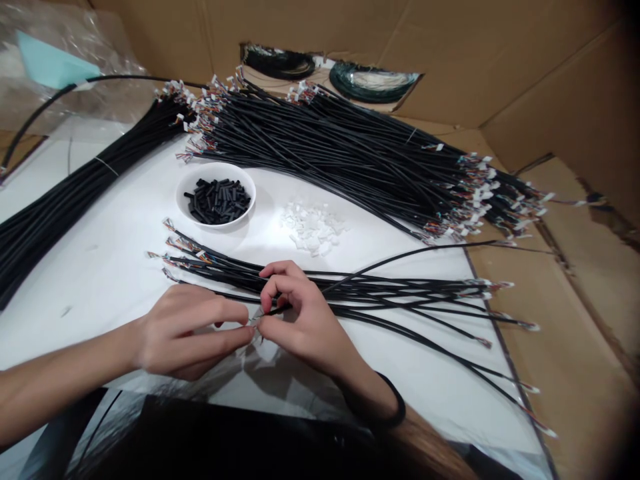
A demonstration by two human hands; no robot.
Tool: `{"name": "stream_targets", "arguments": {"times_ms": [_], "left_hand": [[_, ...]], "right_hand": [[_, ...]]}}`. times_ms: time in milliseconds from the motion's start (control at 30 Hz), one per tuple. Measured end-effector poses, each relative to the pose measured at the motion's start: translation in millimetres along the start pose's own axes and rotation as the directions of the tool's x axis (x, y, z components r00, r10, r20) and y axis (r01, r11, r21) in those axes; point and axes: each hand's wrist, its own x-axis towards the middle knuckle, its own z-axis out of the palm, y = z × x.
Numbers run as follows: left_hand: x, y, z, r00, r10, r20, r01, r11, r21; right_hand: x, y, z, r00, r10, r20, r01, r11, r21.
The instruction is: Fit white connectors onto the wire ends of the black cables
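Near the table's front edge, my right hand [305, 317] pinches a black cable close to its stripped end, where thin wires fan out. Facing it, my left hand [193, 327] has thumb and forefinger closed at those wire tips; whatever sits between the fingertips is too small to make out. Just behind both hands lies a loose row of black cables [400, 293] with coloured wire ends. A white bowl [183, 203] of short black tube pieces [220, 200] stands beyond my left hand. To its right is a heap of small white plastic pieces [315, 227].
A large pile of black cables [325, 153] with white connectors spans the back of the white table [125, 227]. A tied cable bundle [90, 177] runs along the left. Cardboard walls [450, 60] enclose the back and right; a clear plastic bag [115, 53] lies back left.
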Motion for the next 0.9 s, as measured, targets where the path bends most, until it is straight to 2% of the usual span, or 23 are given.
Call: {"name": "stream_targets", "arguments": {"times_ms": [133, 233, 367, 467, 533, 667, 733, 800, 900], "left_hand": [[3.5, 2.0, 0.7, 0.988, -0.142, -0.059, 0.134, 0.983, -0.123], [8.8, 2.6, 0.2, 0.964, -0.264, -0.031, 0.246, 0.930, -0.274], [10.1, 2.0, 1.3, 0.938, -0.346, 0.012, 0.316, 0.843, -0.434], [7.6, 2.1, 2.8, 0.891, -0.452, 0.039, 0.409, 0.762, -0.502], [6.3, 2.7, 3.1, 0.823, -0.559, 0.103, 0.510, 0.645, -0.569], [5.7, 3.6, 2.5, 0.590, -0.744, 0.313, 0.676, 0.243, -0.696], [5.8, 3.2, 2.2, 0.507, -0.772, 0.384, 0.697, 0.104, -0.709], [5.9, 1.8, 2.3, 0.458, -0.777, 0.432, 0.701, 0.017, -0.713], [5.4, -1.5, 3.8, 0.415, -0.766, 0.491, 0.679, -0.099, -0.728]], "right_hand": [[0.2, 0.0, -2.1, 1.000, 0.000, 0.026, 0.000, 1.000, 0.017], [0.6, 0.6, -4.3, 0.999, -0.002, 0.045, 0.000, 0.999, 0.036], [2.2, 3.6, -8.2, 0.998, -0.015, 0.068, 0.012, 0.999, 0.050], [3.8, 6.3, -11.2, 0.994, -0.039, 0.101, 0.032, 0.997, 0.064], [4.6, 7.5, -12.3, 0.993, -0.049, 0.112, 0.042, 0.997, 0.067], [5.1, 8.8, -12.0, 0.992, -0.066, 0.111, 0.058, 0.996, 0.069], [5.1, 9.5, -11.1, 0.992, -0.081, 0.099, 0.075, 0.995, 0.066], [5.2, 10.0, -10.2, 0.992, -0.092, 0.081, 0.089, 0.995, 0.050], [5.5, 9.6, -9.5, 0.992, -0.114, 0.057, 0.113, 0.993, 0.028]]}}
